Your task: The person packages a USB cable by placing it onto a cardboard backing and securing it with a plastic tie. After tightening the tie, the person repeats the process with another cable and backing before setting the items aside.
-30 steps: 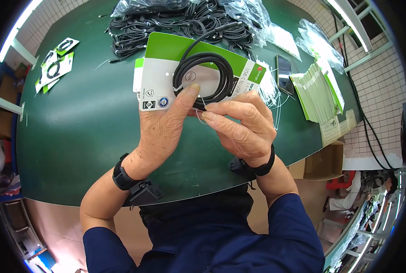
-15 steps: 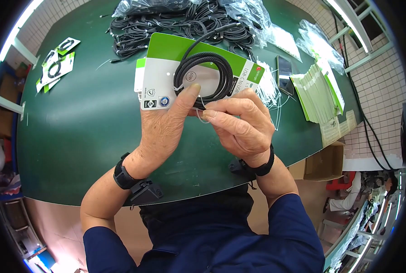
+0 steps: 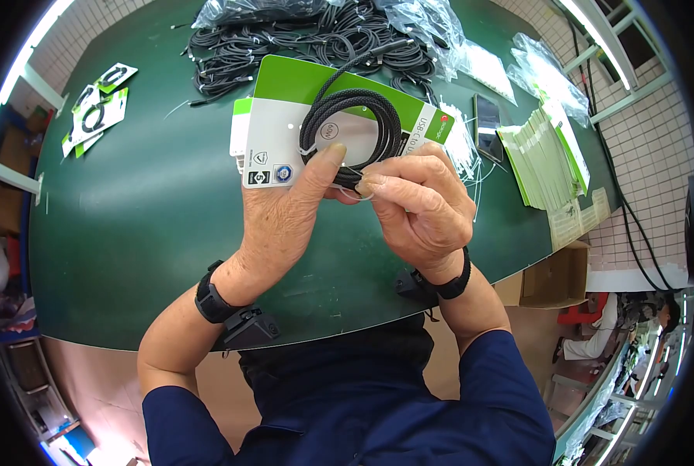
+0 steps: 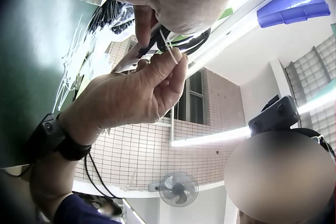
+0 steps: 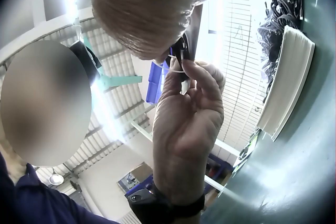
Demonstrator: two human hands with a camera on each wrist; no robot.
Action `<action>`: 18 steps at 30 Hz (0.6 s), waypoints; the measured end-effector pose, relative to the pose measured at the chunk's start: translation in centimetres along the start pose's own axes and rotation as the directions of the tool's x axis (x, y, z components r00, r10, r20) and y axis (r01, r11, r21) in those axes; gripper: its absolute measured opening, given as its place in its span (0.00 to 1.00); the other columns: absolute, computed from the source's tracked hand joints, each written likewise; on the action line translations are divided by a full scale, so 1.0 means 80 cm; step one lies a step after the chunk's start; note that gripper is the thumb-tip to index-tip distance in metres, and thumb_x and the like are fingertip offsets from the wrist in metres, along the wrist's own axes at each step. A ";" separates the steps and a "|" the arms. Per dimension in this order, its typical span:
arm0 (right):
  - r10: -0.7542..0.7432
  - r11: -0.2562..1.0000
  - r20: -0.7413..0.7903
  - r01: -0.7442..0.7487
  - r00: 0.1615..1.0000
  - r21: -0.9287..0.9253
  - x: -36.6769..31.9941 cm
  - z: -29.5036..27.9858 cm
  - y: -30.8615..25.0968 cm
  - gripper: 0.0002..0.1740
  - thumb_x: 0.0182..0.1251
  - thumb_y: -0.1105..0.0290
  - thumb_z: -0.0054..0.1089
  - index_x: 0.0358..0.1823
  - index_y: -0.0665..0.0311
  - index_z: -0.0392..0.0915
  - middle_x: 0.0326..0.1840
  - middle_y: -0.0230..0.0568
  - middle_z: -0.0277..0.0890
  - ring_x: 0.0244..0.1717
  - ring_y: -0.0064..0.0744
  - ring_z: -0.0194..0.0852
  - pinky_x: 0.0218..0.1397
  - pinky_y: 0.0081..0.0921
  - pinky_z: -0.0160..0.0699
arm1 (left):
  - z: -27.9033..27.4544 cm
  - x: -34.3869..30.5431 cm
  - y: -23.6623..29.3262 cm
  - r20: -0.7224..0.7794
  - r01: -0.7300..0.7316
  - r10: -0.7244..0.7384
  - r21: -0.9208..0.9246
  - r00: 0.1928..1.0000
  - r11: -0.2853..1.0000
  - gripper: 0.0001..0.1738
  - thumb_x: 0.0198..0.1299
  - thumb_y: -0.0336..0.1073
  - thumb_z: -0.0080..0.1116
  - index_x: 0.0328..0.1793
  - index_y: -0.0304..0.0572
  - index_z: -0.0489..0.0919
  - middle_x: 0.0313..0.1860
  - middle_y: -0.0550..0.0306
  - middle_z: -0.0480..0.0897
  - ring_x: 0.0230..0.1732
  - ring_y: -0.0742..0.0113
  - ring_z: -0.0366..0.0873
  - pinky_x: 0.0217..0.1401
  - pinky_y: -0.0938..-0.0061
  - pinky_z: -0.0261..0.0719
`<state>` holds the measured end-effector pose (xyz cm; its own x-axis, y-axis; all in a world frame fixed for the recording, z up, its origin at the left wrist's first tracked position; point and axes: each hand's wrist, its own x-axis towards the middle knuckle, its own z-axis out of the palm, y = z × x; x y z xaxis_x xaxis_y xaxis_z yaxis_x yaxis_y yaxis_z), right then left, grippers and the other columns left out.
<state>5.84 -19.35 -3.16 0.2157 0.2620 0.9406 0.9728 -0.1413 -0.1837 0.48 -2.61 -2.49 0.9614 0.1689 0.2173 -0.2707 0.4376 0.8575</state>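
Note:
A green and white card (image 3: 273,116) is held up above the table, with a coiled black braided cable (image 3: 390,128) lying against its face. The left hand (image 3: 281,213) grips card and coil at the lower edge, thumb on the front; its other fingers are mostly hidden behind the card. The right hand (image 3: 425,202) pinches a thin white tie between thumb and forefinger at the coil's bottom. In the left wrist view the white tie (image 4: 169,48) loops by the right hand's fingertips. The right wrist view shows the tie (image 5: 178,70) at the left hand's fingertips.
On the green table (image 3: 129,233), a heap of black cables (image 3: 230,62) and clear plastic bags (image 3: 432,31) lie at the back. White ties (image 3: 460,151), a phone (image 3: 486,124) and a stack of cards (image 3: 537,155) are at right; carded cables (image 3: 98,116) lie at left.
The right hand has shifted slightly right and up along the coil's lower edge, and the loop of the tie looks smaller. The left hand, card and coil have barely moved.

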 end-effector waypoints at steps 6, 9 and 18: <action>0.003 1.000 0.031 -0.003 1.000 0.001 0.000 -0.001 -0.002 0.21 0.56 0.81 0.80 0.51 0.57 0.87 0.40 0.36 0.88 0.32 0.30 0.80 0.32 0.24 0.76 | 0.000 0.000 -0.001 -0.001 -0.009 0.009 0.007 1.000 1.000 0.23 0.74 0.29 0.64 0.71 0.33 0.73 0.56 0.49 0.84 0.44 0.65 0.88 0.36 0.73 0.94; 0.009 1.000 0.052 -0.009 0.999 0.007 0.002 -0.002 -0.007 0.16 0.63 0.80 0.78 0.50 0.58 0.85 0.39 0.39 0.88 0.32 0.32 0.81 0.33 0.24 0.76 | -0.001 0.000 -0.001 -0.013 -0.018 0.018 0.018 1.000 1.000 0.22 0.74 0.29 0.64 0.71 0.33 0.73 0.56 0.49 0.84 0.43 0.66 0.88 0.37 0.73 0.93; 0.004 1.000 0.069 -0.004 0.998 0.005 0.001 -0.001 -0.008 0.18 0.61 0.82 0.78 0.50 0.57 0.86 0.40 0.37 0.89 0.32 0.30 0.80 0.33 0.24 0.75 | -0.001 -0.001 -0.002 -0.040 0.000 0.001 0.023 0.999 1.000 0.22 0.74 0.29 0.64 0.71 0.34 0.73 0.56 0.51 0.84 0.43 0.67 0.87 0.37 0.75 0.92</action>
<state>5.22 -19.27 -2.92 0.2247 0.3264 0.9181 0.9723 -0.1374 -0.1890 0.46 -2.67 -2.69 0.9585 0.2040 0.1992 -0.2691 0.4169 0.8682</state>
